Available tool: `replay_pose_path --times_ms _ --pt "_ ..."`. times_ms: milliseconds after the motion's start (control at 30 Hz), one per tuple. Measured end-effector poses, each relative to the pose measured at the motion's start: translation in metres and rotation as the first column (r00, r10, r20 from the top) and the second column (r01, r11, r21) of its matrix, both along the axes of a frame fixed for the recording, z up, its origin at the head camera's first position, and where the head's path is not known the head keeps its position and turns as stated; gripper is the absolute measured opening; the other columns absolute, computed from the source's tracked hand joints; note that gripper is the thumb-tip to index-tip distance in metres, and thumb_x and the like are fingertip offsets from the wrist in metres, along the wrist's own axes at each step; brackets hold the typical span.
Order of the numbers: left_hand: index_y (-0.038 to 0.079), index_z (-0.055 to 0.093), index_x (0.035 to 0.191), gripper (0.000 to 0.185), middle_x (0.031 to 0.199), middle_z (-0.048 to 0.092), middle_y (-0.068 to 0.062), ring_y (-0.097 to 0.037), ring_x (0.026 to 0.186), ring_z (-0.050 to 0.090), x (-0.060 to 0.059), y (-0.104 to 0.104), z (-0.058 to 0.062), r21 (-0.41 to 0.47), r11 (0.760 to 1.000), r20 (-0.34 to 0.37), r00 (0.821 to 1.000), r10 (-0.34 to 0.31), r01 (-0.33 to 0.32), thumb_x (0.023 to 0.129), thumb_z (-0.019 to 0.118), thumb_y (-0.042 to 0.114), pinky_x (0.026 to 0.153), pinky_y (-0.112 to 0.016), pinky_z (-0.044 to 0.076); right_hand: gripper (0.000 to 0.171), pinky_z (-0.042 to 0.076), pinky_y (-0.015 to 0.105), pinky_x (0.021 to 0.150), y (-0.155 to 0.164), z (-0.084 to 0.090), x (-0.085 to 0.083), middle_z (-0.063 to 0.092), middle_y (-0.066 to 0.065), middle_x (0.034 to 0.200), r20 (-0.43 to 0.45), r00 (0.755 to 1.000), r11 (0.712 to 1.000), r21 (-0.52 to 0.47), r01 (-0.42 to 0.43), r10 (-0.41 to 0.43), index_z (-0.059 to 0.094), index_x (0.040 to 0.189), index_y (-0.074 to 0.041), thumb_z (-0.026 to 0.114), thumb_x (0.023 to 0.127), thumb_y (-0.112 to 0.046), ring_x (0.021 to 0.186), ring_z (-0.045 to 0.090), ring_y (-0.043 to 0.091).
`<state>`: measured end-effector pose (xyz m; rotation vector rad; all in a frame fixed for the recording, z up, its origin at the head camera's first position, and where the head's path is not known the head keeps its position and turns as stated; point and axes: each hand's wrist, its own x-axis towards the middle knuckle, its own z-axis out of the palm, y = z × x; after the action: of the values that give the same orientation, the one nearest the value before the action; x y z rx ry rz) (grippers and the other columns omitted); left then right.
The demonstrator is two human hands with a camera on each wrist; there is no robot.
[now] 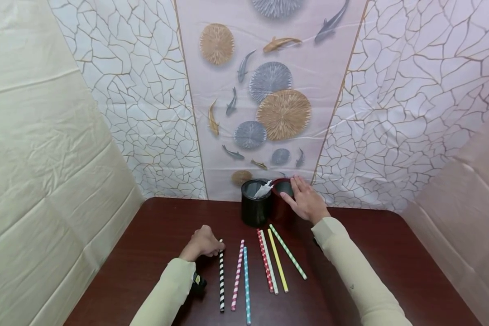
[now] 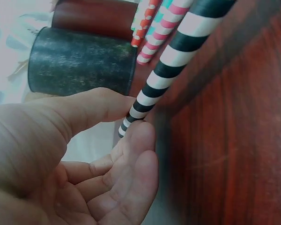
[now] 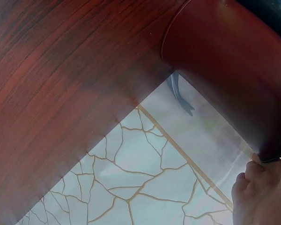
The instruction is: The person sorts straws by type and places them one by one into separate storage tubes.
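Observation:
My left hand [image 1: 205, 241] pinches the far end of a black-and-white striped paper straw [image 1: 222, 280] between thumb and fingers. In the left wrist view that straw [image 2: 171, 61] runs up and away from the fingertips, held by the left hand [image 2: 84, 154]. My right hand [image 1: 307, 199] rests on the rim of a dark red cup [image 1: 281, 210], fingers extended across its top. In the right wrist view only a few fingers of the right hand [image 3: 262, 180] show at the rim of the red cup [image 3: 225, 61].
A black cup [image 1: 256, 210] with a crumpled white piece [image 1: 264, 189] stands left of the red cup. Nearer on the table [image 1: 163, 226] lie pink-striped [image 1: 237, 276], blue [image 1: 246, 285], red dotted [image 1: 265, 260], pale [image 1: 269, 262], yellow [image 1: 278, 260] and green-striped [image 1: 288, 251] straws. Patterned cloth [image 1: 146, 90] hangs behind.

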<state>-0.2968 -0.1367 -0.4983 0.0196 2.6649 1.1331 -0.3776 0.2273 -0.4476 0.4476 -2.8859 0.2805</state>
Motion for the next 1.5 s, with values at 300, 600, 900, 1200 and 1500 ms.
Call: replay_pose_path --times_ms 300,600,900,1200,1500 --pt "0.005 0.078 0.069 0.024 0.064 0.074 -0.005 -0.020 0.061 0.074 -0.006 -0.004 0.018 0.044 0.999 -0.028 0.999 0.027 -0.026 0.089 0.084 0.018 0.065 -0.033 0.064 0.087 0.022 0.056 0.132 -0.002 -0.002 -0.003 0.021 0.024 0.175 0.012 1.000 1.000 0.002 0.007 -0.007 0.024 0.165 0.004 0.033 0.110 -0.063 0.164 0.019 0.041" --pt "0.005 0.080 0.074 0.025 0.068 0.077 -0.005 -0.031 0.077 0.079 -0.014 -0.003 0.045 0.056 0.998 -0.077 0.996 0.044 -0.040 0.092 0.082 0.023 0.071 -0.035 0.063 0.087 0.023 0.057 0.132 -0.004 0.001 -0.001 0.020 0.024 0.175 0.020 1.000 1.000 0.001 0.005 -0.005 0.022 0.166 0.004 0.033 0.110 -0.062 0.164 0.019 0.041" --pt "0.007 0.080 0.082 0.021 0.073 0.078 -0.005 -0.016 0.065 0.074 -0.024 0.003 0.080 0.078 0.996 -0.182 0.982 0.047 -0.033 0.093 0.082 0.025 0.062 -0.028 0.058 0.087 0.024 0.057 0.131 -0.004 0.002 -0.001 0.021 0.024 0.175 0.013 1.000 1.000 0.003 0.006 -0.006 0.023 0.166 0.003 0.032 0.110 -0.063 0.164 0.020 0.041" --pt "0.008 0.079 0.085 0.019 0.076 0.079 -0.007 -0.014 0.064 0.072 -0.031 0.019 0.123 0.079 0.997 -0.276 0.961 0.032 -0.010 0.093 0.081 0.025 0.057 -0.024 0.051 0.087 0.024 0.057 0.131 -0.003 0.000 -0.001 0.022 0.025 0.174 0.005 1.000 1.000 0.004 0.000 0.000 0.024 0.165 0.004 0.033 0.110 -0.063 0.163 0.020 0.041" --pt "0.008 0.083 0.086 0.021 0.076 0.081 -0.006 -0.012 0.061 0.065 -0.040 0.038 0.170 0.062 0.997 -0.402 0.916 -0.012 0.040 0.094 0.080 0.027 0.053 -0.025 0.044 0.087 0.024 0.057 0.131 0.000 -0.001 0.002 0.022 0.025 0.174 -0.002 1.000 1.000 0.000 -0.001 0.001 0.024 0.165 0.004 0.033 0.110 -0.063 0.163 0.021 0.041"
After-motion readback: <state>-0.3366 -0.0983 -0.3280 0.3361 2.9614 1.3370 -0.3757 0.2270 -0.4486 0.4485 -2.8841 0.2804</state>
